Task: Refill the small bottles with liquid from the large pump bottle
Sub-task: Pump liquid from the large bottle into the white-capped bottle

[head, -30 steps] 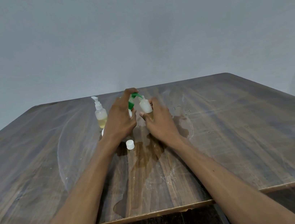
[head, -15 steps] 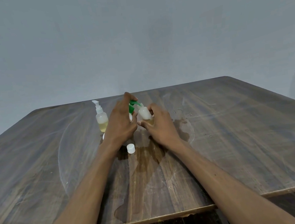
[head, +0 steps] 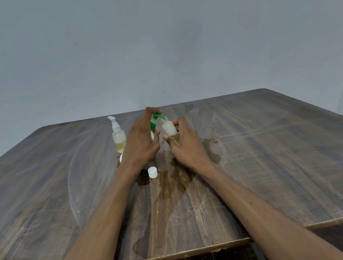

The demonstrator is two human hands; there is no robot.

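My left hand [head: 140,143] grips the large pump bottle, of which only the green pump head [head: 155,121] shows, with a finger on top of the pump. The green spout points at the mouth of a small translucent bottle [head: 169,128]. My right hand [head: 184,144] holds that small bottle, tilted, just right of the pump. A small white cap [head: 152,172] lies on the table below my left wrist. A small clear pump bottle [head: 118,137] with yellowish liquid stands upright to the left of my left hand.
The wooden table [head: 280,158] carries a wet spill patch [head: 173,180] under and in front of my hands. A second white piece [head: 121,158] peeks out at my left hand's left edge. A grey wall rises behind the table.
Both hands stay together over the same spot. The small bottle shifted a little under the green spout, and my left finger remains on the pump.
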